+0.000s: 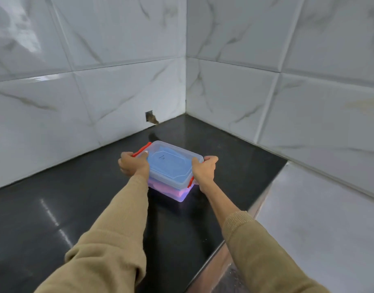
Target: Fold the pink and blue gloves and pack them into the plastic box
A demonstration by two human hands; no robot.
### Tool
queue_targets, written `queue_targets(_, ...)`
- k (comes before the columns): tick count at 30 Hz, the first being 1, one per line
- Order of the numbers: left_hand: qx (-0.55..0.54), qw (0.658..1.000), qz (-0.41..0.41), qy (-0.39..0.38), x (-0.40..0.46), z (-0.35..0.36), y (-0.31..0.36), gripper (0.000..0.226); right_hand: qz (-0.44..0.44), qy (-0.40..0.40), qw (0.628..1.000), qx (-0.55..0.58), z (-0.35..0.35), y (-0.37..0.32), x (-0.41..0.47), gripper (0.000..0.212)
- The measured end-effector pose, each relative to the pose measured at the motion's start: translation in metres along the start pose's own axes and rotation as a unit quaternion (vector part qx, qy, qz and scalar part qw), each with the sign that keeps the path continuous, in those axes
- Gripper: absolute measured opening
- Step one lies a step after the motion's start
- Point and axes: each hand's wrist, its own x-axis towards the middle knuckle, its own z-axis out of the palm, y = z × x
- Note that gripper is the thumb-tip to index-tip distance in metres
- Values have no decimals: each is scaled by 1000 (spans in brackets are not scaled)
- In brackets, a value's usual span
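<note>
Plastic box (171,168) on the dark tabletop (55,208), near the corner of the tiled wall (97,92). Lid (169,163) on; blue glove (160,166) showing through it, pink glove (171,190) beneath, against the bottom of the box. Both seemingly folded and packed already.

Left hand (132,164) wrapped over the left end of the box, thumb pressing on the lid by the red latch (142,149). Right hand (204,169) clamped on the right end, fingers curled over the rim just behind the other red latch (190,182).

Probably light: thin clear plastic, soft cloth inside. Walls likely to flex if squeezed, and smooth enough to slip. Best held at the two short ends under the rim, as now. Latches probably needing a firm push to snap; whether already snapped, impossible to tell.
</note>
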Motion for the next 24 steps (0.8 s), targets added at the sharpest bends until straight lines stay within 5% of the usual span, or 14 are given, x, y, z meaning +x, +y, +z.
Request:
queue_targets(2,18,1000,-1,19,-7,8,5,45,3,-22,999,-33,-9,0,-2,41)
queue_targets(5,26,999,17,-26,-9,16,4,40,-14,4,992,-125,-18,6,-1,21)
queue_targets(9,-22,995,55,-80,-6,17,-5,24,4,67,983,-170,-21,10,-2,40)
queue_targets(14,-25,979,96,-178,-18,17,-16,44,40,126,958,-253,-14,1,-14,46)
queue_targets(19,22,979,112,-172,-21,1,-25,59,-163,124,846,-492,2,-18,-18,73)
queue_targets(24,130,972,186,-53,5,-62,-29,60,-286,52,833,-471,60,-35,-39,68)
